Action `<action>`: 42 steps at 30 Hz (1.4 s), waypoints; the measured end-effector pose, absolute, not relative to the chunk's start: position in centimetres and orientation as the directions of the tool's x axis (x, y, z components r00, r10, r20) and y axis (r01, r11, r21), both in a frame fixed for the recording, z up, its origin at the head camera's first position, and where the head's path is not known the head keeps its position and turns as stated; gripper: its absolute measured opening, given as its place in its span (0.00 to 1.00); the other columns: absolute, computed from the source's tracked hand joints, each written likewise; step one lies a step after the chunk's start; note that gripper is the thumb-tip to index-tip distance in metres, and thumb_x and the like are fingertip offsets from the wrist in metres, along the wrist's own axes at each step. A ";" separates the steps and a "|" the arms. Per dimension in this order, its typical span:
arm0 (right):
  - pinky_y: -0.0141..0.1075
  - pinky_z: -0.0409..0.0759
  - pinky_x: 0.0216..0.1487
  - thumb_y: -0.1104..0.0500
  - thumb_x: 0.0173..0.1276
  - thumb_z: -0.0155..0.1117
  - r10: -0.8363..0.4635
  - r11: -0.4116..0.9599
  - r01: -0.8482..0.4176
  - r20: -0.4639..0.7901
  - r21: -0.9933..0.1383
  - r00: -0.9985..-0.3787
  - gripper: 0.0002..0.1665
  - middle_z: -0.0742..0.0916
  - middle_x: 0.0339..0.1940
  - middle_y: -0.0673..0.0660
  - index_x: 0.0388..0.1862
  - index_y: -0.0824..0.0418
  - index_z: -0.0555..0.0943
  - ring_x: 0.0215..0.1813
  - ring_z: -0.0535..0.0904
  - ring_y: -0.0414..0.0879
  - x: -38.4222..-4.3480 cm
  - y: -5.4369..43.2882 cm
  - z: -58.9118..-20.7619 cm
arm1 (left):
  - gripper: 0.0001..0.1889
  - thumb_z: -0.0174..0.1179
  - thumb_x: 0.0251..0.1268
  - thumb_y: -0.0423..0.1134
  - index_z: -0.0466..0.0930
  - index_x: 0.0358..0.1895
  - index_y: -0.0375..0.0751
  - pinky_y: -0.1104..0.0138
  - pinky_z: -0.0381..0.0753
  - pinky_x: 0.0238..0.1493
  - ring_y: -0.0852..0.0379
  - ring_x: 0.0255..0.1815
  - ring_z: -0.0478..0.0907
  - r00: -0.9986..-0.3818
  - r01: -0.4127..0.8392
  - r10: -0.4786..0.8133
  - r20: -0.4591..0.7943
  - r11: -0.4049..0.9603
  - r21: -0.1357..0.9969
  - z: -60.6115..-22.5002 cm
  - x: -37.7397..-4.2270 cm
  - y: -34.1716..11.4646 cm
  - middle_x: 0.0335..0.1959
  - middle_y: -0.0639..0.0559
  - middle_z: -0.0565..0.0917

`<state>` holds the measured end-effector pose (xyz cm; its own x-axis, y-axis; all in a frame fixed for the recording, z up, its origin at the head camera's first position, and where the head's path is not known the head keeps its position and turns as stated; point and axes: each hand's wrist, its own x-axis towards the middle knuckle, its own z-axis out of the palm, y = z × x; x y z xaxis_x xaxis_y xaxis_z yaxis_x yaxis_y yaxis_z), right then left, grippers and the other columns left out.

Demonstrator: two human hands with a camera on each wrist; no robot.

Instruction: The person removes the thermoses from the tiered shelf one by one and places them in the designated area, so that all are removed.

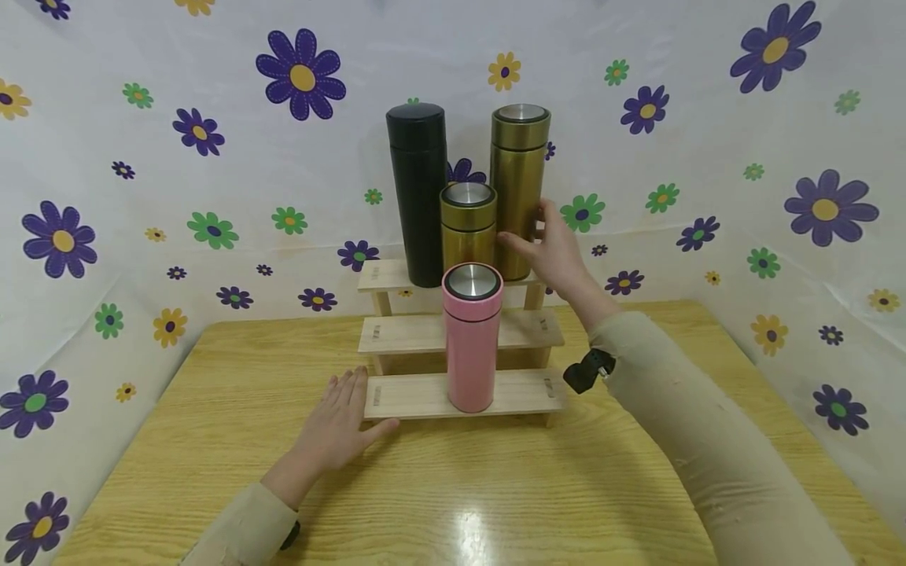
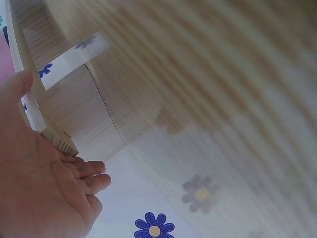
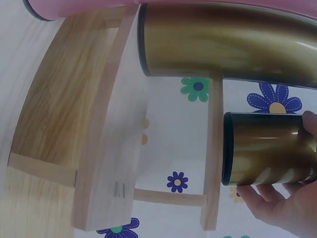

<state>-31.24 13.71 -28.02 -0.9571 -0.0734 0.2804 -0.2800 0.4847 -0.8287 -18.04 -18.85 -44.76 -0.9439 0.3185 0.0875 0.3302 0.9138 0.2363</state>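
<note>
On the top step of a three-tier wooden rack [image 1: 406, 397], my right hand [image 1: 559, 251] grips the lower part of a tall gold thermos [image 1: 520, 173], thumb on one side and fingers on the other. In the right wrist view the thermos [image 3: 267, 148] has its dark base at the top step. My left hand [image 1: 336, 420] rests against the left end of the bottom step, fingers straight, thumb spread along its front. A second gold thermos [image 1: 469, 228] stands on the middle step, partly hidden by a pink thermos [image 1: 473, 354] on the bottom step.
A tall black thermos [image 1: 418, 196] stands on the top step, left of the gold ones. The rack sits on a wood-grain table [image 1: 495, 487]. A white flower-printed cloth [image 1: 233, 173] hangs behind and at both sides.
</note>
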 end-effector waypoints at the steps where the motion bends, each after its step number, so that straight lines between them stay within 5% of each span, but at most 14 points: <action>1: 0.51 0.73 0.61 0.49 0.66 0.65 -0.074 0.484 -0.285 0.286 -0.827 -0.955 0.43 0.69 0.67 0.63 0.71 0.63 0.55 0.65 0.68 0.60 -31.2 13.8 -28.0 | 0.53 0.47 0.63 0.70 0.45 0.73 0.24 0.51 0.42 0.74 0.36 0.73 0.49 -0.944 0.330 0.318 0.088 0.914 0.234 -44.8 -18.1 -18.9 0.73 0.31 0.51; 42: 0.56 0.72 0.59 0.41 0.63 0.65 0.081 0.479 -0.213 0.284 -0.851 -0.955 0.52 0.66 0.67 0.64 0.74 0.61 0.48 0.64 0.67 0.61 -28.2 22.2 -28.9 | 0.53 0.47 0.64 0.69 0.46 0.72 0.23 0.50 0.42 0.74 0.36 0.73 0.48 -0.942 0.335 0.322 0.094 0.915 0.224 -44.6 -18.0 -18.8 0.73 0.31 0.51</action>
